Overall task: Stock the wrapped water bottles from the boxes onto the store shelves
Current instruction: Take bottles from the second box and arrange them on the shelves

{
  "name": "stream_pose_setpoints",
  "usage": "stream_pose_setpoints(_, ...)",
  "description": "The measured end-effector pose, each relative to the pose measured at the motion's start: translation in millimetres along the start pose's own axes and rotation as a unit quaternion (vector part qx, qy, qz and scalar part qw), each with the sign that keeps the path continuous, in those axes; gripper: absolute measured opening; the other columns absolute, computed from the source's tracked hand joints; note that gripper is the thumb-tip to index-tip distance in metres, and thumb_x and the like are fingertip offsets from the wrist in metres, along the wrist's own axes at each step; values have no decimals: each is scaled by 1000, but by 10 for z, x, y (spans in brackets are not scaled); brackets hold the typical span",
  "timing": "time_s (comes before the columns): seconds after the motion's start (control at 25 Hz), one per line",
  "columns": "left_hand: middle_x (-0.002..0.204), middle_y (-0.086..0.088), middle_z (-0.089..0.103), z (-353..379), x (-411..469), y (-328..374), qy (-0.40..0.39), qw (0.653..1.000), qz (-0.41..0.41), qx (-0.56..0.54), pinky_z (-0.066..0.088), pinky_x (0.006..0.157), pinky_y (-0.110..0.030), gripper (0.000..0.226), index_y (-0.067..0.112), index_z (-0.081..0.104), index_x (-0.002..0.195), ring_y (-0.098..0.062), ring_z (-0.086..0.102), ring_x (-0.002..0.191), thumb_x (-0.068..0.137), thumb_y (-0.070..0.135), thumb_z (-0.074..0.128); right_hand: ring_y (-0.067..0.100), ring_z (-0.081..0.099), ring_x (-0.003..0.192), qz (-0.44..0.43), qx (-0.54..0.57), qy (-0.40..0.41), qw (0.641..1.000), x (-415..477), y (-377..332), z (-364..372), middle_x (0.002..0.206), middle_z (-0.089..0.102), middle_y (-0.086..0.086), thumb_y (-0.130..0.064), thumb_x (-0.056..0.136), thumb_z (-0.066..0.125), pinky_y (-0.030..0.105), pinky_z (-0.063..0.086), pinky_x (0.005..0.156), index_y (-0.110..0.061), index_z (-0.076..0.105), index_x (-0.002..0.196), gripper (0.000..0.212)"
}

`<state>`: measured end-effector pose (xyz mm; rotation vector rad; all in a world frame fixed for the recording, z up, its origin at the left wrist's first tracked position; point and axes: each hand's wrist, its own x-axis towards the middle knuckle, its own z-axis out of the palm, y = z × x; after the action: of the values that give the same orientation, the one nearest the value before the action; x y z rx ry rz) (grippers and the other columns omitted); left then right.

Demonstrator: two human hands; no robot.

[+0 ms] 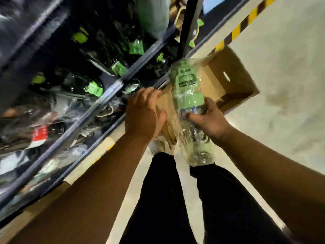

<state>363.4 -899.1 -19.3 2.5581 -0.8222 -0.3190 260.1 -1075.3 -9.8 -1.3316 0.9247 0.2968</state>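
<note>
My right hand (pixel 209 120) grips a clear water bottle with a green lid and handle, wrapped in plastic film (pixel 187 88), around its middle. The bottle lies tilted over an open cardboard box (pixel 233 80) on the floor. My left hand (pixel 142 111) hovers just left of the bottle with relaxed fingers, over the box's near flap, holding nothing. The shelves (pixel 109 88) at the left carry several wrapped bottles with green tags (pixel 95 88). The view is blurred.
A black shelf upright (pixel 184 32) stands behind the box. A yellow-and-black striped strip (pixel 246 20) runs along the floor at the upper right. Flattened cardboard (pixel 79 173) lies along the shelf base. My black-trousered legs (pixel 175 199) stand below the hands.
</note>
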Motion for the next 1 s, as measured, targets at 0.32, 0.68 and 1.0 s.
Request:
stream_pose_setpoints(0.32, 121, 5, 60, -2402, -604, 1390, 127, 920, -160, -335, 44, 89, -12, 47, 14, 53, 130, 8, 59, 102, 95, 44, 51, -3, 65, 100, -181, -37, -92, 978, -1828, -1920, 101, 110, 70, -14, -39, 68, 87, 22, 52, 88, -26, 53, 125, 67)
stream_pose_setpoints(0.68, 133, 30, 53, -4140, -1627, 2151, 200, 889, -153, -383, 46, 85, -8, 99, 47, 26, 145, 15, 56, 113, 65, 64, 82, 14, 70, 96, -240, 14, -354, 904, -3275, -3214, 706, 108, 72, 0, -38, 77, 77, 32, 56, 73, -20, 58, 119, 50)
stream_pose_setpoints(1.0, 117, 30, 57, -5276, -2562, 2048, 369, 826, -160, -394, 47, 73, -4, 111, 29, 21, 152, 20, 61, 94, 65, 30, 91, 14, 57, 122, -386, -184, -427, 797, -4254, -3819, 1705, 135, 58, -16, -95, 70, 36, 45, 40, 109, -55, 55, 129, 74)
